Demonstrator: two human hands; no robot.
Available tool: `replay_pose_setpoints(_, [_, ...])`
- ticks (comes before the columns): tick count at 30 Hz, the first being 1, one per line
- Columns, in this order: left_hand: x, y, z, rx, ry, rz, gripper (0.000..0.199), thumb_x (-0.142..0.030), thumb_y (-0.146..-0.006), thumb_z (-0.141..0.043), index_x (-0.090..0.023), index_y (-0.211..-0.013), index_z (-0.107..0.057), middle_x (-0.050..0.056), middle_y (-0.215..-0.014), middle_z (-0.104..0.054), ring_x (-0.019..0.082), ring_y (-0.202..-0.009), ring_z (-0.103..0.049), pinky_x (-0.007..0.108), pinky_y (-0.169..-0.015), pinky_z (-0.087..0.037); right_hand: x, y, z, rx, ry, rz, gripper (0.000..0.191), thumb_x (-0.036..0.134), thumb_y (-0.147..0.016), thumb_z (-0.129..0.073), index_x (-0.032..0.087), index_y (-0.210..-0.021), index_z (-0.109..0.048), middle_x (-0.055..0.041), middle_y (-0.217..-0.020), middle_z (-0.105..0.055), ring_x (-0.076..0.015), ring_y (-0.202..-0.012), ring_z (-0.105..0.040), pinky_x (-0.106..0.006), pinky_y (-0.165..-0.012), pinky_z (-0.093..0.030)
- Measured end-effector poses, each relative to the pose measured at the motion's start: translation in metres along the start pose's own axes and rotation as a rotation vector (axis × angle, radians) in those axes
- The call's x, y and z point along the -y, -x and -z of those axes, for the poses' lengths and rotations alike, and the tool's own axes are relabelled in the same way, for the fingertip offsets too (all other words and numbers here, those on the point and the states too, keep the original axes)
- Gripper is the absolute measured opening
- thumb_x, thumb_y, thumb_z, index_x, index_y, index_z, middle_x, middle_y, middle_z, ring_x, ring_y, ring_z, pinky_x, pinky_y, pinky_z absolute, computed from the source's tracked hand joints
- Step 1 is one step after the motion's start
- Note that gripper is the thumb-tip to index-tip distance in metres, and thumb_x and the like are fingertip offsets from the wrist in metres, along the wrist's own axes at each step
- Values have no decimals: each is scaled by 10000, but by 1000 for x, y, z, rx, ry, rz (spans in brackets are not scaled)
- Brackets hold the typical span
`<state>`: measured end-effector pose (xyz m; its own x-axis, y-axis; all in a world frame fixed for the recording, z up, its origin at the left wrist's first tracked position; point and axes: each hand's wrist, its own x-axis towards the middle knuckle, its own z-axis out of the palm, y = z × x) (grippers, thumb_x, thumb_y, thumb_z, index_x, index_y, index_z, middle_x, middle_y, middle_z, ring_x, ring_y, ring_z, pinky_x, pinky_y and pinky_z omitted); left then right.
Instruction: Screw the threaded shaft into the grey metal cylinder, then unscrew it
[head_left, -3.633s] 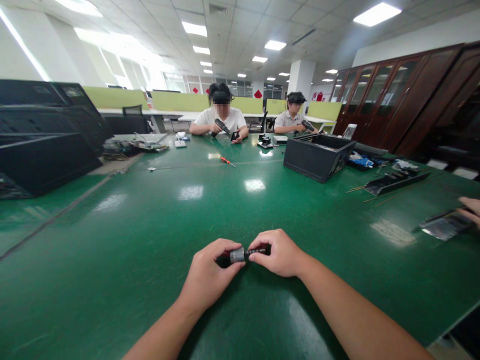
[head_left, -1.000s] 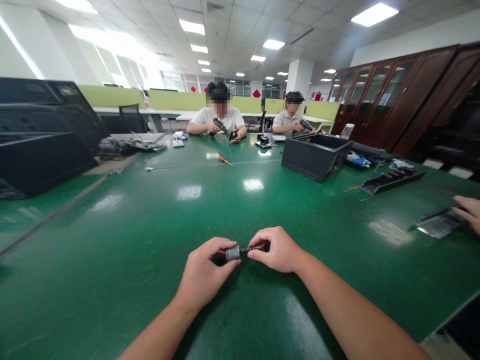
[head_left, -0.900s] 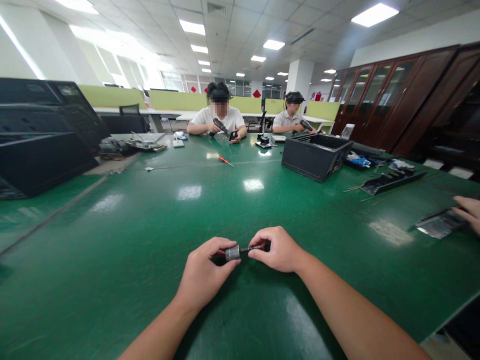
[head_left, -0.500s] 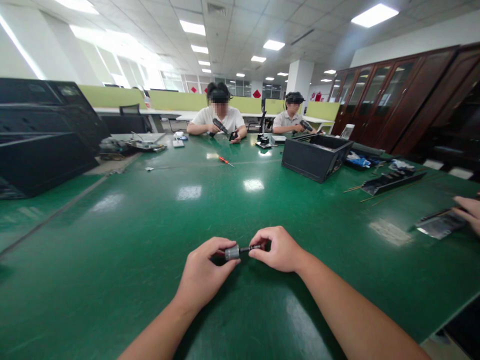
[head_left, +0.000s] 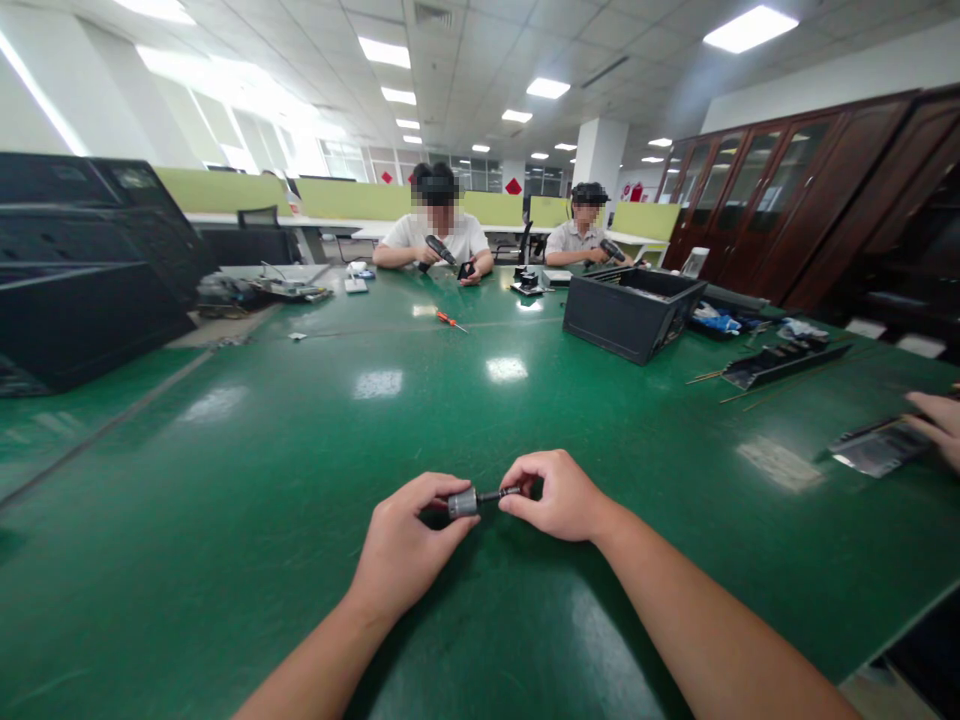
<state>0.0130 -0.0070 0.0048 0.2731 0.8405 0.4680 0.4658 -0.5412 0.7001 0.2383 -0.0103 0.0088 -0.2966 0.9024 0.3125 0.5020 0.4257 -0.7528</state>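
Note:
Low over the green table (head_left: pixel 300 430), near the middle of the view, I hold a short grey metal cylinder (head_left: pixel 463 503) lying level, with a thin dark shaft (head_left: pixel 489 496) running out to its right. The tool's exact kind is too small to make out. My left hand (head_left: pixel 411 535) grips the cylinder between thumb and fingers. The shaft's far end is pinched in the fingertips of my right hand (head_left: pixel 555 497), which partly cover it.
An orange screwdriver (head_left: pixel 448 320) lies ahead. A black metal case (head_left: pixel 626 315) stands to its right, beside dark metal parts (head_left: pixel 787 360). Black cases (head_left: pixel 90 280) are at left. Two people sit opposite with power drills (head_left: pixel 441 250). Another person's hand (head_left: pixel 937 420) reaches in at right.
Almost nothing differs. Both hands keep their hold on the cylinder and shaft, apart from a very slight shift in the view.

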Motion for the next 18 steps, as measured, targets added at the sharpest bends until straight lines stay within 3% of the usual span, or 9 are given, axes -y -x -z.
replay_pose_setpoints(18, [0,-1,0,-9,-10,26,234,-226,-733,-746,-245,-965,-724,2,-937,-726,167,-794,-690,282,-740,-578,-1,-1,3,-11,-18,-11,69,217,-766,-733,165,-811,-732,-24,-747,-713,-140,-654,-634,-241,-643,-483])
